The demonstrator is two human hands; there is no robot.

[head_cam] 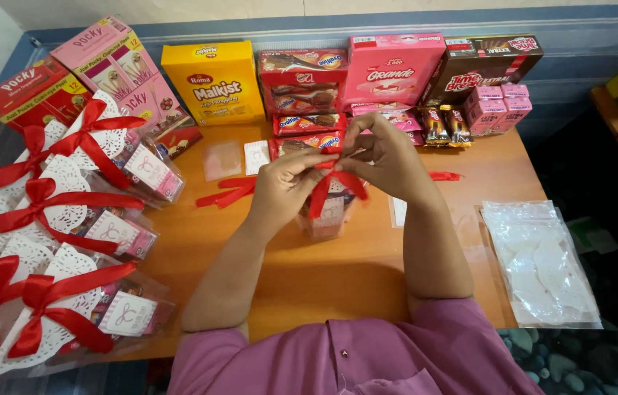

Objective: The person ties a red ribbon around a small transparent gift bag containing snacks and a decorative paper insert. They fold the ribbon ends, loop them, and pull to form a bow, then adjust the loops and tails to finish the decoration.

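The red ribbon [332,184] sits pinched between left hand [283,186] and right hand [386,157], fingertips gripping its loops above the clear gift bag [323,216] to shape a bow.

1. Both forearms are bare and run from the near edge of the scene toward the far side, converging at the middle.
2. The left hand [285,183] is curled, knuckles up, fingertips pinched together at its far right side.
3. The right hand [384,157] sits just far and right of it, fingers bent and spread, fingertips meeting the left hand's.
4. Pink sleeves cover the upper arms near the camera.
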